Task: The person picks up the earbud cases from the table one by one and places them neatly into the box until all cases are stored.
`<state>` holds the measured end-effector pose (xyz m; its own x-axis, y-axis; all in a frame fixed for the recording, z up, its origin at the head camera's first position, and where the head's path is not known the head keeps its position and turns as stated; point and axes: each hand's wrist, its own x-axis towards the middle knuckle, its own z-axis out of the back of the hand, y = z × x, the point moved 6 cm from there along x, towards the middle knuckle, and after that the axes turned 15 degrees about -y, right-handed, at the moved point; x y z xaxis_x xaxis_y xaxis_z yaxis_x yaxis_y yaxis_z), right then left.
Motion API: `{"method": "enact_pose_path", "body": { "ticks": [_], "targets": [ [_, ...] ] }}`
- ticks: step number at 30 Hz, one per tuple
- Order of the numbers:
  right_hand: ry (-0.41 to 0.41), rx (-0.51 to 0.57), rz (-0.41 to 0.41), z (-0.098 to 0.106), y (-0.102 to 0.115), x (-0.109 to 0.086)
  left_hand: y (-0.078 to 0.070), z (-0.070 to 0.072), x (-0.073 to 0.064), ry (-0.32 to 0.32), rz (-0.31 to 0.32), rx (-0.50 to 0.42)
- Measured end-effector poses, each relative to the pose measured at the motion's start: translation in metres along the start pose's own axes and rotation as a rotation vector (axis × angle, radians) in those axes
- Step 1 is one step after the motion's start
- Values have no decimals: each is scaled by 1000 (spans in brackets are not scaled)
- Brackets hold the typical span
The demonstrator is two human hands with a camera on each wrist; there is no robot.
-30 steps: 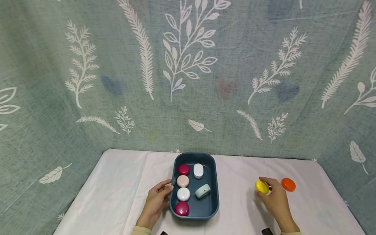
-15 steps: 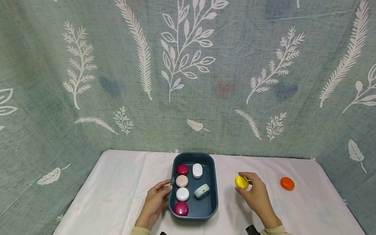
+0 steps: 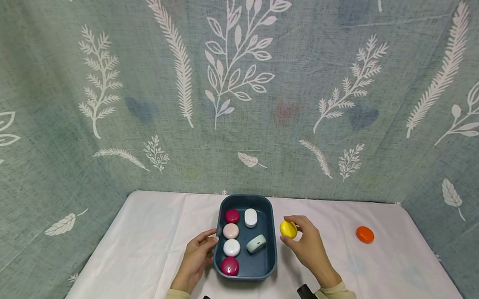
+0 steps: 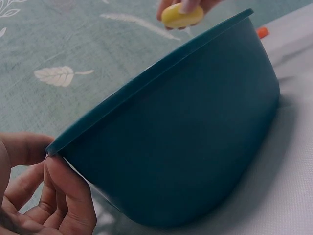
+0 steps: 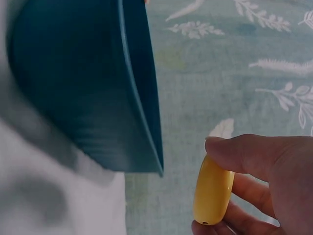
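Note:
A dark blue rectangular tray with rounded corners [image 3: 262, 274] stands on the table. At its left side my left hand [image 3: 195, 257] pinches the rim, as the left wrist view shows more closely. My right hand [image 3: 309, 247] holds a glossy yellow disc-shaped case [image 3: 288, 229] between thumb and fingers. This case hangs just right of the tray, and a small dark slot marks its edge in the right wrist view. Inside the tray lie two dark red discs, a pale pink disc [image 3: 231, 231], a white disc [image 3: 231, 247], a white oval case [image 3: 250, 218] and a pale green case [image 3: 256, 244].
An orange disc [image 3: 364, 234] lies on the white tablecloth [image 3: 145, 245] at the right. Grey-green leaf-print fabric [image 3: 244, 75] hangs behind and along both sides of the table.
My right hand has carried the yellow case leftward, from near the orange disc to beside the tray. The left hand stays at the tray's rim.

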<state>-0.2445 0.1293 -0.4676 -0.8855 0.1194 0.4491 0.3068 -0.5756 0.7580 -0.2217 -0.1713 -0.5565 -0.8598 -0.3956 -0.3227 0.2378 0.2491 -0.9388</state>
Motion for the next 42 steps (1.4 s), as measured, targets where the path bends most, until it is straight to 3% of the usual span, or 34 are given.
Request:
{"method": "enact_pose_path", "body": {
  "ticks": [20, 42],
  "targets": [
    [150, 43, -28, -43, 23, 3, -1, 2, -2, 5, 4, -4],
    [241, 51, 19, -75, 25, 14, 0, 1, -1, 2, 13, -11]
  ]
}}
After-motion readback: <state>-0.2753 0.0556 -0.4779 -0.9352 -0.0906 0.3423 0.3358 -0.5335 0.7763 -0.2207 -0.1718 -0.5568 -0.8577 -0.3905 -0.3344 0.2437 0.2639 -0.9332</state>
